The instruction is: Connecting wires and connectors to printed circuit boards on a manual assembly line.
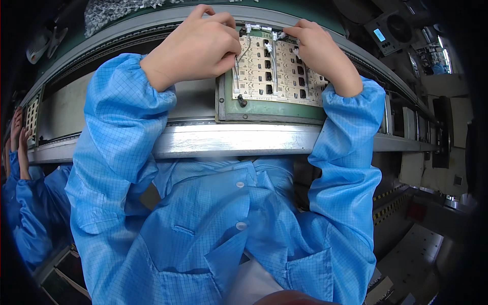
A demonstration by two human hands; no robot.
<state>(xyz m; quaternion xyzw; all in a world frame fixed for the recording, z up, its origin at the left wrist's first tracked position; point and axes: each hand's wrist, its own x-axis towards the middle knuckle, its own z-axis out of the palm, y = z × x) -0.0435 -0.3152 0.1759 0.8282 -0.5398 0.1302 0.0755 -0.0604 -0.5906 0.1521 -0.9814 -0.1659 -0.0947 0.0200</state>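
A cream panel of circuit boards (260, 92) lies on a green pallet (277, 110), with rows of black parts, white connectors and thin pale wires across it. My left hand (198, 48) is at the panel's upper left edge, fingers curled and thumb pressed in by a grey wire (246, 51); what the fingertips hold is hidden. Over the panel's upper right, my right hand (321, 53) has its fingertips closed at a small white connector (280, 35). The right hand and forearm cover part of the panel's right side.
A metal rail (234, 141) runs along the near side of the conveyor. Behind it lies a clear bag of small white parts (114, 15). At far left, a co-worker's hands (20, 133) are beside another board (32, 117). A device with a lit screen (379, 35) stands at upper right.
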